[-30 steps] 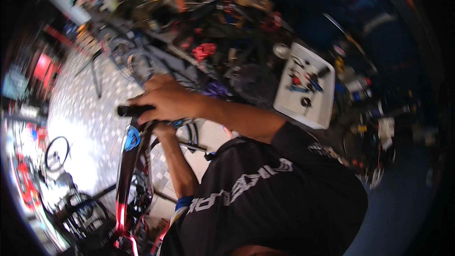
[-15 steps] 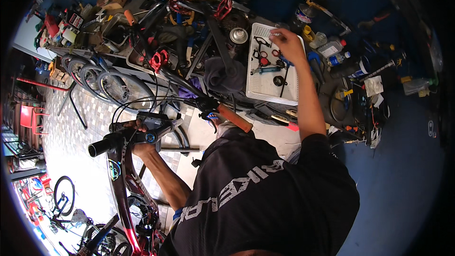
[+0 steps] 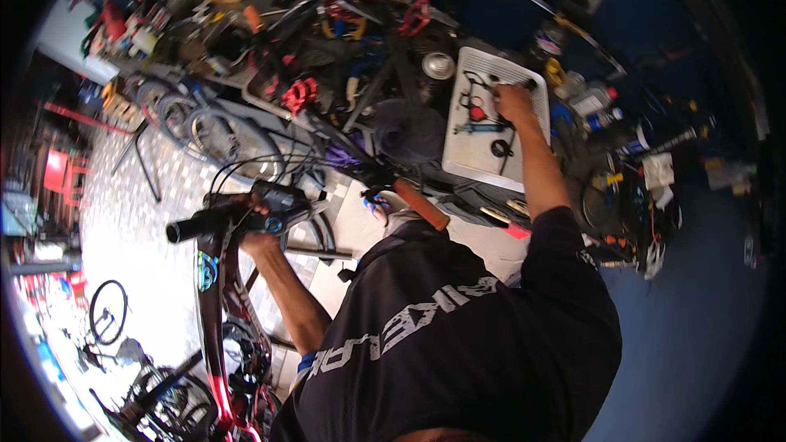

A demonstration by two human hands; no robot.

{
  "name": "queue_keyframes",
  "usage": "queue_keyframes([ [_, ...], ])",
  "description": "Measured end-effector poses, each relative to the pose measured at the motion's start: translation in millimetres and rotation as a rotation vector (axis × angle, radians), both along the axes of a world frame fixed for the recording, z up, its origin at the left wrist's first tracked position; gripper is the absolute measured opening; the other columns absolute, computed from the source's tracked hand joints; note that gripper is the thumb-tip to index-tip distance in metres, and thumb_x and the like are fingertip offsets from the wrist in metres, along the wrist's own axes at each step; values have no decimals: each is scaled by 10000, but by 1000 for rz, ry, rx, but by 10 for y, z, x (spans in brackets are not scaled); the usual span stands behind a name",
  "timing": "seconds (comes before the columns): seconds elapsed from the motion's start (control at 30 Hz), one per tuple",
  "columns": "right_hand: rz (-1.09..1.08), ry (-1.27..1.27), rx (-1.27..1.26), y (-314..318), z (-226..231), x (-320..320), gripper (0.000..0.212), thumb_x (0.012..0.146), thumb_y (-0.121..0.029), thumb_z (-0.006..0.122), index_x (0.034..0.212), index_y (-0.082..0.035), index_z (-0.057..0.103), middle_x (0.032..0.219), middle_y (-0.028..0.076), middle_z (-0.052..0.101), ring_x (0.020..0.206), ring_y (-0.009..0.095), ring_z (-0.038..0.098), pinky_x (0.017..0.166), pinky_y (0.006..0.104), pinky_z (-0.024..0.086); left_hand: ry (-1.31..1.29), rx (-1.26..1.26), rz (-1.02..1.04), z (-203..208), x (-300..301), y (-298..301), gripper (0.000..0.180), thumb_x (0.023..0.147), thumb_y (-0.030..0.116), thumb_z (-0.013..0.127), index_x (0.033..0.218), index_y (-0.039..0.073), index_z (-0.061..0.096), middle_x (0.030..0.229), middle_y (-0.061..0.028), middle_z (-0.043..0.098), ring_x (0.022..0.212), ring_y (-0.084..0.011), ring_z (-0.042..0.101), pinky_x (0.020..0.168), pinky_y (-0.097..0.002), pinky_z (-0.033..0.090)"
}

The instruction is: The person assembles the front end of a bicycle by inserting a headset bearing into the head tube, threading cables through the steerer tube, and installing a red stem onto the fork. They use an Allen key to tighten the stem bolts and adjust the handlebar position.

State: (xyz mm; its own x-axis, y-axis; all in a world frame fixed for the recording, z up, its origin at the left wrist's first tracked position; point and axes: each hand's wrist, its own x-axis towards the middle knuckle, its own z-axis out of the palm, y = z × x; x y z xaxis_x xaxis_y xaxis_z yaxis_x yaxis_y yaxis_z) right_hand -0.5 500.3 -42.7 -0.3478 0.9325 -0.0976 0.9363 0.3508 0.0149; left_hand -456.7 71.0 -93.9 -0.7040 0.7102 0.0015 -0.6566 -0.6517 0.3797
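Note:
My left hand is wrapped round the front of a dark red and black bicycle frame, beside a thick black tube with an open end. Part of its grip is hidden behind the frame. At the bench, my right hand reaches down into a white perforated tray, fingers drawn together; blur hides what is between them. Small parts lie in the tray around it: a red ring, a blue tool-like piece and a round black part.
A handlebar with an orange grip lies between me and the bench. Tools, red bike parts and a silver can crowd the bench. Bottles stand right of the tray. Wheels lean at the left.
My right hand has moved from the tray's far edge down among the parts inside it. My left hand keeps its hold on the frame. The whole view has shifted and blurred slightly.

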Motion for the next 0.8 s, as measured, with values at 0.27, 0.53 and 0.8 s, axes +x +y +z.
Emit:
queue_keyframes([
  [0.27, 345, 1093, -76, -579, 1343, -1194, 200, 878, -104, 713, 1069, -80, 660, 980, 25, 686, 848, 104, 630, 766, 262, 503, -64, -176, 39, 216, 236, 116, 463, 906, 487, 570, 1018, 42, 635, 818, -140, 634, 652, -228, 610, 578, -341, 536],
  [0.53, 1524, 1126, -234, -2384, 2451, -3030, 173, 808, -33, 741, 946, -31, 637, 1064, 126, 683, 964, 200, 669, 852, 303, 515, -97, -112, 58, 405, 284, 187, 461, 909, 474, 550, 996, 25, 610, 757, -146, 627, 611, -250, 617, 521, -336, 563],
  [0.8, 1825, 644, -318, -2785, 2587, -3849, 412, 811, -195, 754, 1195, -76, 665, 1145, 104, 679, 1029, 302, 649, 890, 399, 505, -76, -151, 86, 510, 321, 175, 496, 898, 517, 550, 969, 29, 608, 783, -160, 646, 594, -244, 638, 511, -335, 559],
])
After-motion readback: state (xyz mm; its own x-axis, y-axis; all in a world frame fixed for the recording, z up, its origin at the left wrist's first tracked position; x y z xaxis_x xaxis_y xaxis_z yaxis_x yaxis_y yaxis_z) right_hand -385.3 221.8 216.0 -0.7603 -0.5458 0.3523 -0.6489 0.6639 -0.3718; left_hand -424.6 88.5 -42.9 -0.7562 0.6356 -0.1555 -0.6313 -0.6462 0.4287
